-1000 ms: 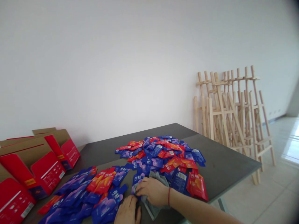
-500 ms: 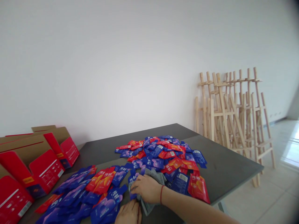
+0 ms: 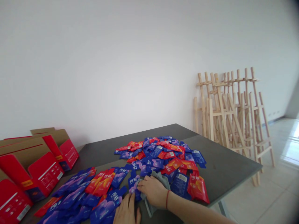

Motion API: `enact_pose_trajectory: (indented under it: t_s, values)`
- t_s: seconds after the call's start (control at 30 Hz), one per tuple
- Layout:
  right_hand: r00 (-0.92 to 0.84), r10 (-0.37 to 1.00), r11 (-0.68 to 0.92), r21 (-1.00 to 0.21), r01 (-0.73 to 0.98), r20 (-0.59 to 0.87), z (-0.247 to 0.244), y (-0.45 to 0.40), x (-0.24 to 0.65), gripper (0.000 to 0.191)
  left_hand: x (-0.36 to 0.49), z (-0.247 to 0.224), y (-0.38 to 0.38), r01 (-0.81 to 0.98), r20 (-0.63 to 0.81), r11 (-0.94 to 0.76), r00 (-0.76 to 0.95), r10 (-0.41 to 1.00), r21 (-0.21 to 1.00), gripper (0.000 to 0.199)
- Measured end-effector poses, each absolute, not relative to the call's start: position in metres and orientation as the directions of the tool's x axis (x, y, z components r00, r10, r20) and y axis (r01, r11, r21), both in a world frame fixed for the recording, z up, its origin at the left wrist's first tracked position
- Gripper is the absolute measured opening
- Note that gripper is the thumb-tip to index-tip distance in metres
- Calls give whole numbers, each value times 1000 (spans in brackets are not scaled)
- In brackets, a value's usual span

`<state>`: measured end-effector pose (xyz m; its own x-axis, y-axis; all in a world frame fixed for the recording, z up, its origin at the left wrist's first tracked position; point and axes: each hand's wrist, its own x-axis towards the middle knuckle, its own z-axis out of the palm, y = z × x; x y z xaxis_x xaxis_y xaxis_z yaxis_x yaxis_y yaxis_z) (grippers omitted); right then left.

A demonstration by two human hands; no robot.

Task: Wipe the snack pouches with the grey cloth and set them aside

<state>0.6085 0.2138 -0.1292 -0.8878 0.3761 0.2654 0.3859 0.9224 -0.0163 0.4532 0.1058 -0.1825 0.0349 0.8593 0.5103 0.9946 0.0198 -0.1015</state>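
My right hand, with a red string round its wrist, presses down on a crumpled grey cloth. Its fingertips are over a blue pouch lying on the table, whose lower part is partly covered. To the left, my left hand lies with fingers stretched forward, their tips close to that pouch's lower end. Beside its fingers is another blue pouch, on the right edge of a pile of overlapping blue and red pouches. Whether the left fingers touch either pouch I cannot tell.
A larger heap of blue and red pouches spreads over the middle of the dark table. Open red cardboard boxes stand along the left. Wooden easels lean by the white wall, beyond the table's right edge.
My right hand and the cloth have shifted slightly right, uncovering more of the blue pouch. My left hand has moved a little forward, its fingers now straighter.
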Motion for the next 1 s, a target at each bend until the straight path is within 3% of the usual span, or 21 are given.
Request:
enact_pose_trajectory:
  t_s: [0.27, 0.5, 0.57, 1.0]
  values:
    - [-940, 239, 970, -104, 220, 243, -118, 213, 618, 33, 441, -190, 116, 999, 356, -28, 33, 934, -18, 49]
    - [-833, 489, 870, -76, 488, 258, -124, 226, 581, 26, 443, -181, 113, 1000, 281, -21, 19, 960, 6, 54]
    - [-824, 507, 860, -78, 505, 254, -125, 228, 583, 25, 441, -182, 112, 1000, 263, -25, 21, 964, 12, 57]
    - [-966, 118, 993, -40, 112, 230, -118, 184, 627, 38, 438, -188, 109, 991, 403, -40, -16, 915, 131, 68]
